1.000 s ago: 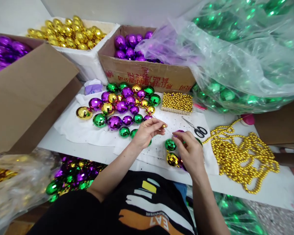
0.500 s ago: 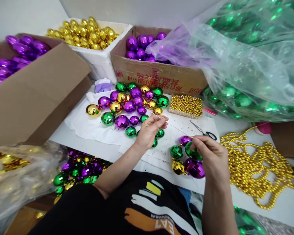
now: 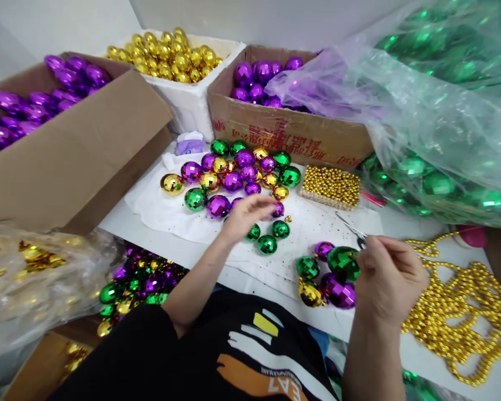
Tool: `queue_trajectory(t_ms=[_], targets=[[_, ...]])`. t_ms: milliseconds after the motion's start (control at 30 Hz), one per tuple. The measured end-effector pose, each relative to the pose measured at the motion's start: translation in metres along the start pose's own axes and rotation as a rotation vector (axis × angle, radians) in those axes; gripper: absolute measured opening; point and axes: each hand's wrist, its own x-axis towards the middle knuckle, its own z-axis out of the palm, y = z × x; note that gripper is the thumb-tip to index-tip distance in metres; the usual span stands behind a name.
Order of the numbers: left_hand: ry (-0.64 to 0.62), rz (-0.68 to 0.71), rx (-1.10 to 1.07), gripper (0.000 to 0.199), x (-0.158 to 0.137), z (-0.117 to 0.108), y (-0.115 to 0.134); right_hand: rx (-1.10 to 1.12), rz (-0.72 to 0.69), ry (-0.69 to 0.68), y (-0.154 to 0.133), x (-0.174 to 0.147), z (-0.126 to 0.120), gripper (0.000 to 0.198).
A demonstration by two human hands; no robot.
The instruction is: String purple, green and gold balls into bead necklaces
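My left hand (image 3: 250, 214) hovers over the loose shiny balls, its fingers stretched out and somewhat blurred, and I see nothing in it. Below its fingertips lie green balls (image 3: 267, 244) on a white cloth (image 3: 154, 203). My right hand (image 3: 386, 273) is closed in a pinch at the right, just beside a cluster of balls in green, purple (image 3: 338, 291) and gold (image 3: 310, 293). The thin thread pinched there a moment before is too fine to make out now. Scissors (image 3: 348, 225) lie just behind the right hand, their handles partly hidden.
A tray of small gold beads (image 3: 332, 186) stands behind the scissors. Gold bead strings (image 3: 463, 317) spread at the right. Along the back are cardboard boxes (image 3: 275, 125), a white foam box (image 3: 190, 106) and a plastic bag of green balls (image 3: 434, 133).
My right hand has moved right and slightly down, away from my left. The left fingers have opened out, and the thread stretched between both hands no longer shows. The view has shifted.
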Motion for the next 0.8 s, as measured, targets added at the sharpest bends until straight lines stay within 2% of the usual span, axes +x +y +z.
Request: queue_trajectory(t_ms=[67,100,133,167,267,400,500,633,700,733,767,800], targets=[[0.305,0.18,0.416,0.015,0.011,-0.041,0.01,0.133,0.028,0.004,-0.01,0.005,-0.004,0.017],[0.435,0.186,0.647,0.018,0.017,-0.062,0.015,0.171,0.035,-0.002,-0.014,0.007,-0.006,0.016],[0.509,0.133,0.884,0.022,0.024,-0.08,0.018,0.191,0.041,-0.011,-0.017,0.008,-0.007,0.015],[0.562,0.063,1.073,0.026,0.03,-0.095,0.021,0.198,0.045,-0.019,-0.019,0.008,-0.008,0.014],[0.546,-0.036,1.153,0.035,0.046,-0.12,0.018,0.19,0.046,-0.05,-0.02,0.006,-0.006,0.015],[0.473,-0.072,1.043,0.046,0.061,-0.123,0.003,0.213,-0.042,0.007,-0.02,0.003,-0.003,0.016],[0.475,-0.046,0.918,0.051,0.064,-0.126,0.001,0.242,-0.05,0.094,-0.022,0.007,-0.007,0.015],[0.535,0.12,0.66,0.052,0.044,-0.128,0.016,0.215,-0.043,0.143,-0.027,0.013,-0.019,0.015],[0.505,0.217,0.489,0.063,0.023,-0.116,0.022,0.162,-0.122,0.169,-0.031,0.011,-0.021,0.014],[0.44,0.219,0.364,0.067,0.011,-0.105,0.022,0.13,-0.165,0.178,-0.034,0.008,-0.02,0.013],[0.366,0.194,0.184,0.065,-0.001,-0.092,0.019,0.096,-0.201,0.179,-0.036,0.004,-0.018,0.013],[0.274,0.11,-0.013,0.061,-0.012,-0.077,0.015,0.063,-0.229,0.175,-0.04,0.0,-0.015,0.012]])
